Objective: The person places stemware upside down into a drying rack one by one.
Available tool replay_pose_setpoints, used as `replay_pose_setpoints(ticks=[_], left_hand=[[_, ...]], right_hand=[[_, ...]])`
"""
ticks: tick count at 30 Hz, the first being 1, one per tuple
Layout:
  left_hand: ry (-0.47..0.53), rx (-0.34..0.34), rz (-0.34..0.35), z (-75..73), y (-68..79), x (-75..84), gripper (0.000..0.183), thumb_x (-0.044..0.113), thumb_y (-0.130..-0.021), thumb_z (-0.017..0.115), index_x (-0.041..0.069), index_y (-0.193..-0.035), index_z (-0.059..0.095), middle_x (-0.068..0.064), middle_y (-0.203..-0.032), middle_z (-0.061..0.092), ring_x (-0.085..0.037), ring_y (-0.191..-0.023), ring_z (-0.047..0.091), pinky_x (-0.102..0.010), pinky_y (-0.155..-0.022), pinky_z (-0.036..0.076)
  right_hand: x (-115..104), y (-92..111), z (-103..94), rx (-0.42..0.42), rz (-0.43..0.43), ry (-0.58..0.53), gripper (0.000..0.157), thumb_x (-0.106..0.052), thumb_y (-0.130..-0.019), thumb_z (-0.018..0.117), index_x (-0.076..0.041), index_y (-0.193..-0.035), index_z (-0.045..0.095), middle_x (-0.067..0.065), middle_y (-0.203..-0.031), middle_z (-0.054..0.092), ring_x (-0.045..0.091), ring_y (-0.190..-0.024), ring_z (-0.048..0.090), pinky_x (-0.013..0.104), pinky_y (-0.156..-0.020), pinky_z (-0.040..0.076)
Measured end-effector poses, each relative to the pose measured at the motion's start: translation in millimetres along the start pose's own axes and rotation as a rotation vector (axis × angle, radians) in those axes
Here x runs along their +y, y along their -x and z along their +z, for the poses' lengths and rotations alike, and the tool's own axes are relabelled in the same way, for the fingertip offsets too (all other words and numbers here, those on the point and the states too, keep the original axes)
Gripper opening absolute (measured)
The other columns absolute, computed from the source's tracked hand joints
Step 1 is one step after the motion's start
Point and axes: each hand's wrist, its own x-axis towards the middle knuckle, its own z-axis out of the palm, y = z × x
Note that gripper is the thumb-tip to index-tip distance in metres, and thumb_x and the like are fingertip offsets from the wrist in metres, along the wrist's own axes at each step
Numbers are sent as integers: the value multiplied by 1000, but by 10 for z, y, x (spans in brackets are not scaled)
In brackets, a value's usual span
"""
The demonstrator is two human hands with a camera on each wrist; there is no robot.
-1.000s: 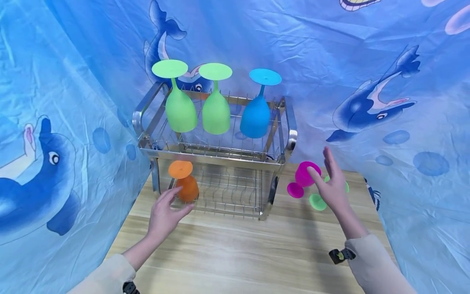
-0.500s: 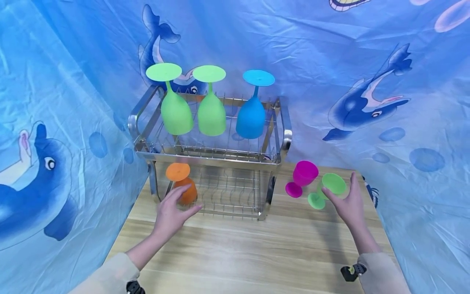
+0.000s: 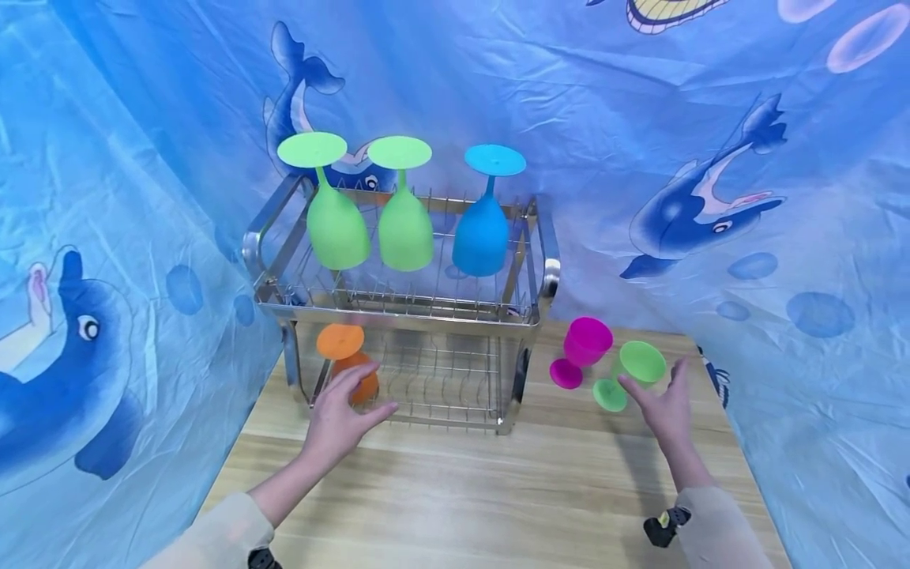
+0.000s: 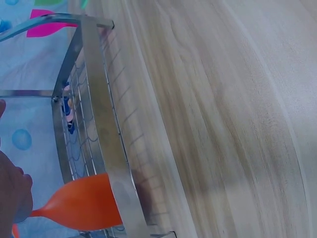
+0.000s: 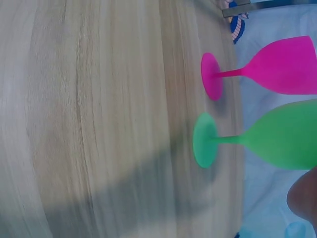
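Note:
An orange goblet (image 3: pixel 340 341) stands upside down at the left end of the rack's lower tier. My left hand (image 3: pixel 337 427) is spread in front of it, thumb and fingers apart and partly covering its bowl in the head view. In the left wrist view the orange goblet's bowl (image 4: pixel 84 203) sits behind the rack's front rail. On the table to the right, a light green goblet (image 3: pixel 642 359) stands upright. Beside its bowl is my right hand (image 3: pixel 667 411), thumb and fingers parted around its near side and not gripping. A magenta goblet (image 3: pixel 588 340) stands upright just left of the green one.
A two-tier metal dish rack (image 3: pixel 426 322) stands at the back of the wooden table (image 3: pixel 455 498). Its top tier bears two green goblets (image 3: pixel 407 237) and a blue goblet (image 3: pixel 481 241), all upside down. Blue printed cloth (image 3: pixel 590 118) hangs behind and at the sides.
My right hand has moved right and down, from over the magenta and green goblets to the green goblet's right side. The left hand has shifted slightly, staying by the orange goblet.

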Motion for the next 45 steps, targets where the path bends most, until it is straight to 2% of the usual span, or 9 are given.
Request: replay_pose_setpoints(ticks=[7, 12, 16, 19, 24, 31, 37, 45], left_hand=[[-11, -18, 0, 26, -3, 10, 72, 27, -78, 98, 9, -141, 68, -14, -140, 68, -38, -126, 65, -61, -101, 57], [-16, -12, 5, 46, -6, 2, 72, 28, -77, 99, 10, -140, 69, -13, -141, 68, -38, -126, 65, -62, -101, 56], [-15, -15, 1, 69, -6, -10, 72, 28, -77, 99, 9, -140, 68, -13, -142, 68, -38, -126, 65, -63, -101, 55], [-11, -16, -1, 79, 1, -23, 73, 28, -77, 99, 8, -141, 68, -13, -142, 68, -38, -125, 66, -61, -100, 57], [-11, -15, 1, 88, 10, -42, 73, 30, -78, 98, 9, -141, 68, -12, -142, 68, -37, -125, 66, -61, -101, 56], [-8, -15, 2, 89, 19, -36, 73, 29, -78, 98, 9, -141, 68, -11, -142, 68, -36, -126, 66, -60, -101, 56], [-8, -20, 0, 95, 40, -41, 72, 28, -79, 98, 9, -141, 68, -10, -142, 68, -35, -124, 68, -56, -99, 59], [16, -23, 0, 98, 61, -65, 71, 25, -78, 98, 9, -140, 68, -11, -141, 68, -36, -121, 69, -56, -99, 59]], right_hand=[[39, -24, 92, 17, 1, -47, 133, -35, -91, 88, -10, -168, -17, 20, -177, -7, 38, -164, 0, 48, -134, 6], [27, -32, 128, 41, 2, -38, 133, -35, -89, 89, -6, -169, -13, 23, -177, -4, 41, -164, 3, 51, -134, 7], [33, -52, 153, 75, -9, -41, 122, -32, -87, 92, -2, -169, 8, 29, -173, 17, 45, -162, 15, 56, -133, 13], [32, -59, 171, 89, -3, -49, 116, -32, -85, 93, -4, -168, 17, 27, -170, 27, 44, -161, 21, 57, -133, 16], [24, -49, 199, 91, 31, -74, 118, -34, -87, 91, -8, -170, 12, 24, -173, 23, 42, -161, 22, 56, -133, 17], [20, -71, 222, 115, 20, -90, 100, -32, -92, 87, 2, -162, 26, 27, -165, 37, 41, -157, 32, 48, -133, 22], [24, -32, 212, 124, 25, -100, 102, -33, -92, 87, 2, -164, 24, 28, -167, 34, 43, -158, 31, 49, -132, 23], [-93, 155, 34, 118, -7, -119, 95, -26, -93, 87, 1, -163, 29, 26, -163, 39, 42, -155, 35, 46, -132, 25]])
